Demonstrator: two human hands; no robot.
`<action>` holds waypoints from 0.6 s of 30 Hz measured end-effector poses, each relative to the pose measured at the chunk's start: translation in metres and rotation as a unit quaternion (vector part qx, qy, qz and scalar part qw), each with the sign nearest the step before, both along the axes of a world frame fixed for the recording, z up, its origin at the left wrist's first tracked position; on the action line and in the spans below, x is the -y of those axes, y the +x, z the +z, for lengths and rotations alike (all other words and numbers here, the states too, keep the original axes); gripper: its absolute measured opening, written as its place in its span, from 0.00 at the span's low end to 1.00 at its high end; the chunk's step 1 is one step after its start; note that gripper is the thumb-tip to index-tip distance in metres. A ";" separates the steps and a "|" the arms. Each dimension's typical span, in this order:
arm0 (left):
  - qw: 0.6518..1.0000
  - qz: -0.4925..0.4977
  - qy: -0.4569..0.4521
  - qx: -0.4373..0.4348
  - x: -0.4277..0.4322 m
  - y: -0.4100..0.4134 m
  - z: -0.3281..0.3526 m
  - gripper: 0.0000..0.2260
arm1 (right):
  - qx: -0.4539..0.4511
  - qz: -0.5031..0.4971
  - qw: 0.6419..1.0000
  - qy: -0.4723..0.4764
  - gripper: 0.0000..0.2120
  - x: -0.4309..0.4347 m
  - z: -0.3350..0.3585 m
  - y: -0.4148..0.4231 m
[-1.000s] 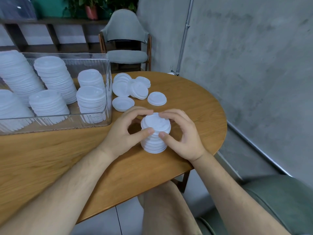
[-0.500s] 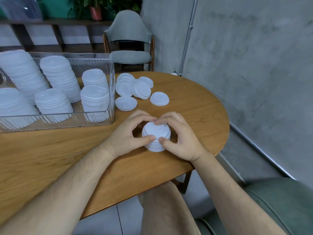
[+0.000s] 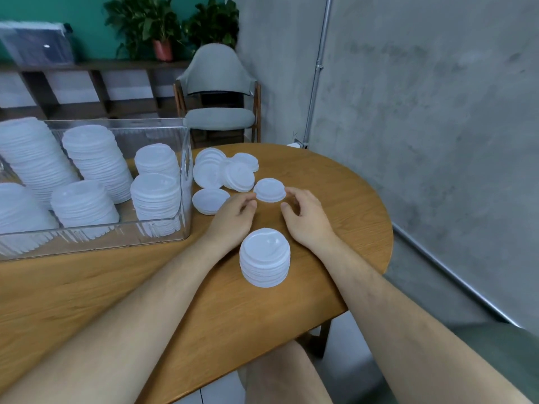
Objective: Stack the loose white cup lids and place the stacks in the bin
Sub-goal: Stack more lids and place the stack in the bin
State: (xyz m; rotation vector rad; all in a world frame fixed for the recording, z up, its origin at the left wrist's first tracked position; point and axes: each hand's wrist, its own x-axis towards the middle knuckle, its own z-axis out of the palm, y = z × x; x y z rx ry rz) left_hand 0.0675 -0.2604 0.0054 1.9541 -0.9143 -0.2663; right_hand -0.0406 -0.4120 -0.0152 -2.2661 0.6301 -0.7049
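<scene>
Left hand (image 3: 233,217) and right hand (image 3: 306,218) loosely curled, gripping nothing, flanking single round white plastic lid (image 3: 269,190). Short stack of white lids (image 3: 264,258) at its 6 o'clock, between wrists. Clear plastic bin (image 3: 116,243) at 9 o'clock.

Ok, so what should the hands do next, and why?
Probably close both hands on the single lid and carry it onto the short stack by the wrists. The left hand and right hand sit either side of that lid, fingers loose, holding nothing, and more loose lids wait beside the bin.
</scene>
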 end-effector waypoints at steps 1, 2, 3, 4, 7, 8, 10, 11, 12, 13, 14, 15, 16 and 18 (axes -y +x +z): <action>1.000 -0.005 0.018 0.023 0.008 0.005 -0.003 0.16 | -0.014 0.001 1.000 -0.020 0.21 0.004 0.000 0.005; 0.998 -0.008 0.035 0.043 0.016 0.008 -0.004 0.17 | -0.027 0.001 0.999 -0.036 0.22 0.006 0.000 0.009; 0.997 -0.008 0.048 0.064 0.022 0.011 -0.005 0.17 | -0.039 0.001 0.998 -0.047 0.23 0.009 0.001 0.013; 0.995 -0.010 0.056 0.084 0.027 0.013 -0.007 0.17 | -0.054 0.001 0.997 -0.060 0.24 0.010 0.003 0.017; 0.991 -0.009 0.063 0.121 0.038 0.016 -0.009 0.16 | -0.098 -0.001 0.991 -0.092 0.27 0.014 0.005 0.025; 0.990 -0.008 0.064 0.126 0.039 0.016 -0.010 0.16 | -0.105 0.000 0.990 -0.093 0.27 0.015 0.005 0.027; 0.990 -0.006 0.067 0.127 0.040 0.017 -0.011 0.18 | -0.105 0.001 0.990 -0.091 0.27 0.016 0.005 0.029; 0.990 -0.004 0.068 0.124 0.040 0.017 -0.011 0.19 | -0.098 0.000 0.991 -0.086 0.27 0.016 0.004 0.028; 0.991 -0.002 0.064 0.119 0.039 0.017 -0.011 0.20 | -0.086 -0.001 0.993 -0.080 0.26 0.016 0.004 0.028; 0.992 -0.001 0.056 0.113 0.037 0.016 -0.010 0.20 | -0.069 -0.002 0.995 -0.067 0.26 0.015 0.005 0.027; 0.993 0.000 0.046 0.108 0.035 0.016 -0.010 0.20 | -0.049 -0.004 0.998 -0.047 0.26 0.014 0.005 0.025; 0.994 0.000 0.035 0.102 0.033 0.016 -0.009 0.20 | -0.028 -0.005 0.999 -0.023 0.26 0.013 0.006 0.023; 0.995 0.003 0.023 0.092 0.030 0.015 -0.007 0.19 | -0.008 -0.007 1.000 0.001 0.26 0.011 0.008 0.019; 0.997 0.006 -0.004 0.071 0.023 0.012 -0.001 0.18 | 0.025 -0.005 0.999 0.039 0.25 0.007 0.012 0.010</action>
